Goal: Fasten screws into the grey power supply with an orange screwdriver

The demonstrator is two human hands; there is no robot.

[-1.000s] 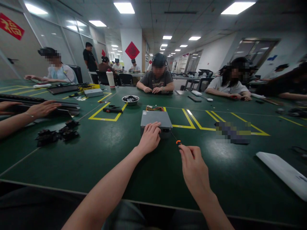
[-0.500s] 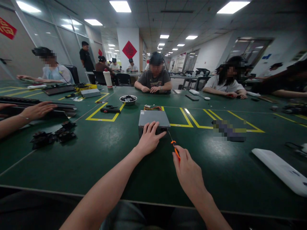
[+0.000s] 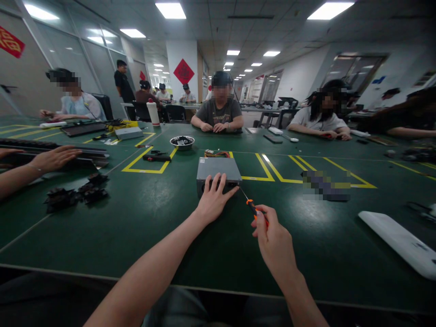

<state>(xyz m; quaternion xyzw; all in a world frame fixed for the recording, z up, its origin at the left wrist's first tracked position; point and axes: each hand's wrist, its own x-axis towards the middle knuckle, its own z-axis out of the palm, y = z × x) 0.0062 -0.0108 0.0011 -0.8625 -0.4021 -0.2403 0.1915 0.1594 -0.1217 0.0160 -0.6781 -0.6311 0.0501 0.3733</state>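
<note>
The left hand [image 3: 214, 202] is laid flat with its fingers spread over the near face and top edge of the grey metal box [image 3: 218, 170], apparently so that the box is kept from sliding on the green table [image 3: 143, 218] while a tool is worked against it. The right hand [image 3: 272, 240] is closed around the orange-and-black handle of a screwdriver [image 3: 251, 205], pinched between thumb and fingers, and the thin shaft is angled up and left so that its tip meets the box's near right corner, just beside the left fingertips. Whether the tip is seated in a screw cannot be told. The box is set in the middle of the table, by a yellow marked line, with coloured wires [image 3: 218, 154] showing behind it. A metal bowl [image 3: 182, 142] is placed farther back, well apart. Another person's hand [image 3: 54, 157] is rested on a dark flat unit at the left.
</note>
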